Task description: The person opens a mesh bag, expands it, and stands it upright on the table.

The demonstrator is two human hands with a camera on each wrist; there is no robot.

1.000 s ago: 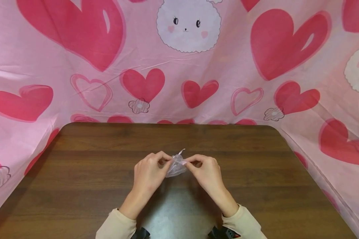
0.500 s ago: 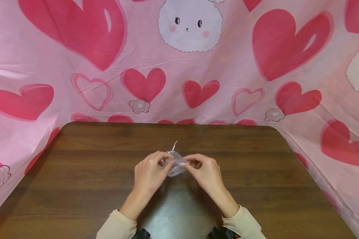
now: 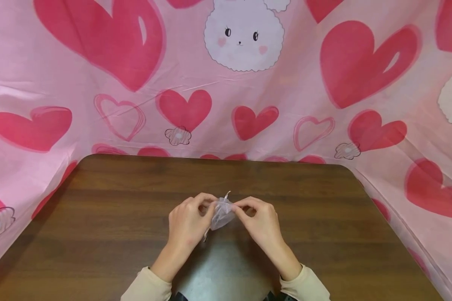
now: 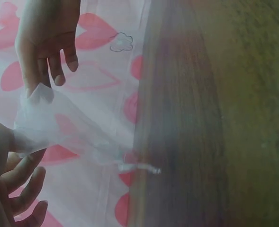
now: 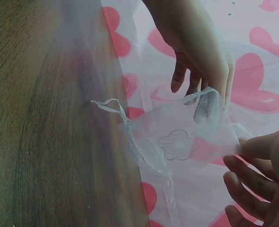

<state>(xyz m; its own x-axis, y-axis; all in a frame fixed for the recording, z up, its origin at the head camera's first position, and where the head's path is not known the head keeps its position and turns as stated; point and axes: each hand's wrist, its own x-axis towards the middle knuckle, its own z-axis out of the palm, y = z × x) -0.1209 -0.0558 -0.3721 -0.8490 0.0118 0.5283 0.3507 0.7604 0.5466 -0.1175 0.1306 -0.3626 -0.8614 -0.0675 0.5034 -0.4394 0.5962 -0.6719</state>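
A small sheer white organza drawstring bag (image 3: 223,214) is stretched between my two hands above the table. My left hand (image 3: 188,218) pinches its left side between thumb and forefinger, and my right hand (image 3: 262,218) pinches the opposite side the same way. In the right wrist view the thin fabric is spread between the fingers, with the heart pattern showing through it. A white ribbon drawstring (image 5: 112,108) loops out of one end there. The other ribbon end (image 3: 205,235) hangs beside my left thumb in the head view. The remaining fingers of both hands are loosely bent.
Under the hands lies a dark brown wood-grain table (image 3: 116,200) with rounded far corners. Pink cloth (image 3: 218,92) printed with red hearts and a white animal face hangs behind it and along both sides. Cream sleeves (image 3: 148,286) cover the forearms.
The ribbon above the bag has dropped and shifted, and another ribbon end now shows below my left hand. The bag has turned slightly between the fingers; both hands stay nearly in place.
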